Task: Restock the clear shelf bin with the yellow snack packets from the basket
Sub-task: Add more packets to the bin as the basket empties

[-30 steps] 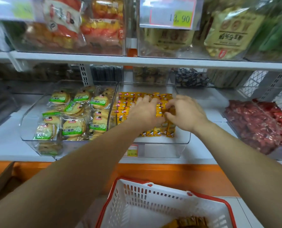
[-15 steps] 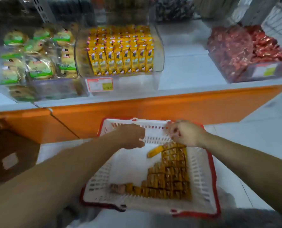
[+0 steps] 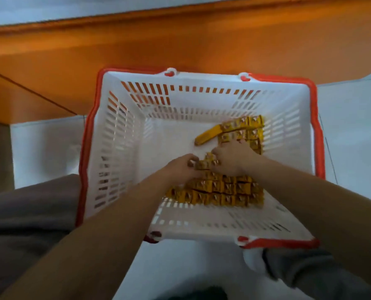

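Note:
A white slotted basket (image 3: 119, 135) with a red rim sits on the floor below me. Several yellow snack packets (image 3: 223, 191) stand packed in rows along its right and near side. One loose packet (image 3: 207, 137) lies flat at an angle near the middle. Both my hands are down inside the basket. My left hand (image 3: 183, 167) and my right hand (image 3: 232, 159) curl around a small cluster of packets (image 3: 204, 164) from either side. The clear shelf bin is out of view.
The orange base panel of the shelf unit (image 3: 180, 44) runs across the top, just behind the basket. Pale floor tiles (image 3: 351, 126) lie to the right and left. My grey-clad legs (image 3: 28, 213) flank the basket's near side.
My view dropped from the shelf bin to the basket. Both hands left the bin, came down over the basket's far rim, and now reach into it and grip packets.

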